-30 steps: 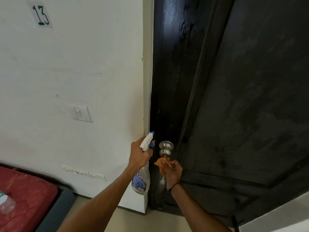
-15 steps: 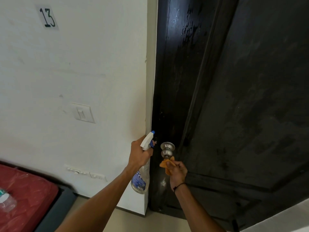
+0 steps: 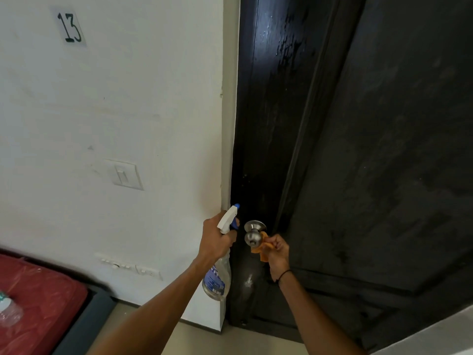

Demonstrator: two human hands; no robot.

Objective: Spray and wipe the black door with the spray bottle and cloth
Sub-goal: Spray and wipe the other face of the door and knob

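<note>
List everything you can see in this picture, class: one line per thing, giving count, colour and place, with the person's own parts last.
door: one, black, fills the right half, wet streaks near its top
knob: one, silver, on the door's left edge
wall: one, white, left half
label "13": one, black on pale paper, wall top left
switch: one, white, mid wall
sockets: one low row, white, wall near the floor
cushion: one, red, bottom left
plastic bottle: one, clear, on the cushion, cut off by the frame
spray bottle: one, clear with white and blue head, in the left hand
cloth: one, orange, against the knob
left hand: grips the spray bottle
right hand: holds the cloth, dark band on the wrist
</note>
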